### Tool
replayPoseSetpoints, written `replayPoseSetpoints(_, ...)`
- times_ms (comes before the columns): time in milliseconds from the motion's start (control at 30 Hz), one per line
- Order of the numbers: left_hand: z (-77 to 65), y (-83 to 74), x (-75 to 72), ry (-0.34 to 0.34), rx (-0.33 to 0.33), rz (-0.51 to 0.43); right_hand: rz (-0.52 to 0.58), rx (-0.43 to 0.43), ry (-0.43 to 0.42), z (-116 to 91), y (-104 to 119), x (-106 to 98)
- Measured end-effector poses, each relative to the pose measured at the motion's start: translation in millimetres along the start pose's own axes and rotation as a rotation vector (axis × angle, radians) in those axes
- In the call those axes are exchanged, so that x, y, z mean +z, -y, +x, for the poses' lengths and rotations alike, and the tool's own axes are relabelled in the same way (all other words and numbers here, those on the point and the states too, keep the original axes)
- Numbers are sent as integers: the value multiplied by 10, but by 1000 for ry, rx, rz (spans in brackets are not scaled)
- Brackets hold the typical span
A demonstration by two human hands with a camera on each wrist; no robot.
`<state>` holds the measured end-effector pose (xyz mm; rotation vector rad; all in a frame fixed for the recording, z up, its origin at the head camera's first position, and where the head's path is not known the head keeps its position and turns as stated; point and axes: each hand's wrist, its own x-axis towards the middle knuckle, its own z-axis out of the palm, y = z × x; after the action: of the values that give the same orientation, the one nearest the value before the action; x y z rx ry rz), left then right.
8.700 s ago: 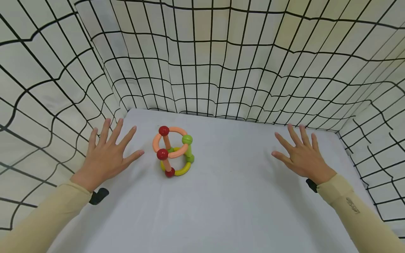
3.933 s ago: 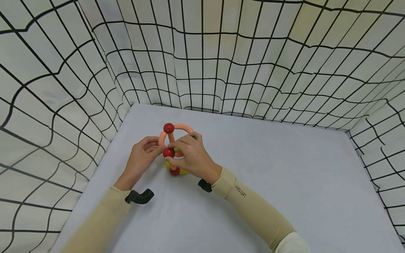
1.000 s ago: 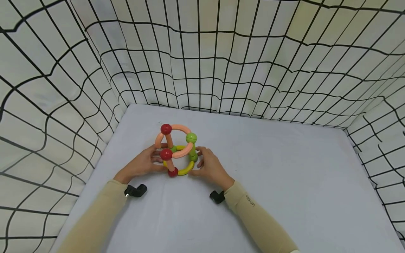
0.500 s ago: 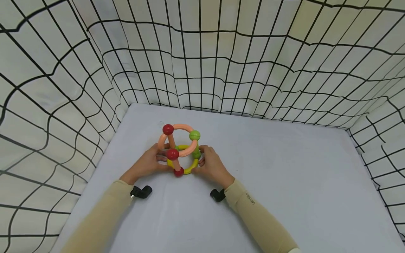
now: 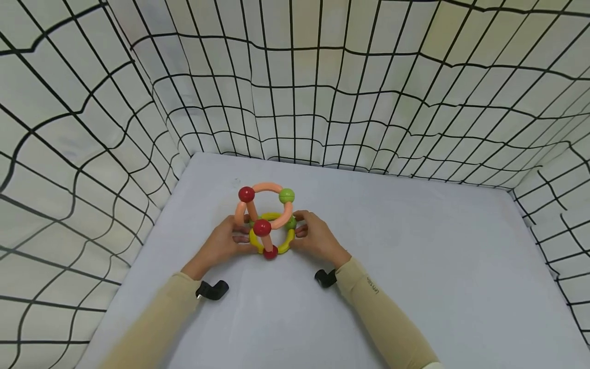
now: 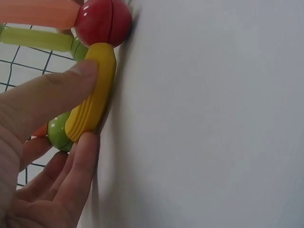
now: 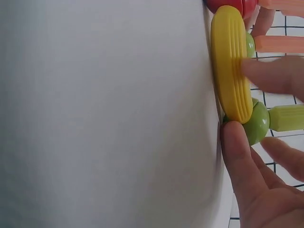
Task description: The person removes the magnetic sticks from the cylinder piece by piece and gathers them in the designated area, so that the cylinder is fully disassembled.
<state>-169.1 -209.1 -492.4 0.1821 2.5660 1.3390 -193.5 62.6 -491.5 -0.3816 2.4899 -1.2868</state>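
Observation:
A toy frame of magnetic balls and rods stands on the white surface. Its lower ring has yellow curved rods (image 5: pixel 274 216), its upper ring orange curved rods (image 5: pixel 267 187). Among its joints are a near upper red ball (image 5: pixel 262 227) and an upper green ball (image 5: pixel 286 195). The left orange curved rod ends short of the near red ball. My left hand (image 5: pixel 220 243) grips the base, its thumb on a yellow curved rod (image 6: pixel 102 80). My right hand (image 5: pixel 319 238) holds the opposite side, thumb against another yellow curved rod (image 7: pixel 230 66). The far fingers are partly hidden.
White cloth (image 5: pixel 415 266) covers the surface under the toy. Black netting (image 5: pixel 322 102) over white walls encloses the back and both sides. A small black device (image 5: pixel 213 290) sits at the left wrist, another (image 5: pixel 325 278) at the right.
Both hands were spread apart, later fingered the upper ring, then dropped to the base. Over the last second the toy has turned counterclockwise and shifted slightly right, between both hands.

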Motion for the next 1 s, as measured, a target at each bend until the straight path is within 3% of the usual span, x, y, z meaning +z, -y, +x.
replayPoseSetpoints(267,-87,-34,131,-70,-5,-33,-3,-25,28,26,-13,-40)
replayPoseSetpoints(567,-173,-115,282,-133,-55,-34,-10,-32,89,100,-66,-145)
replayPoseSetpoints(800,-211,-188,363,-160,-92,-62,-17,-28,142,161,-77,-247)
replayPoseSetpoints(1000,-237,-196,377,-155,-81,-71,-18,-13,158,172,-79,-278)
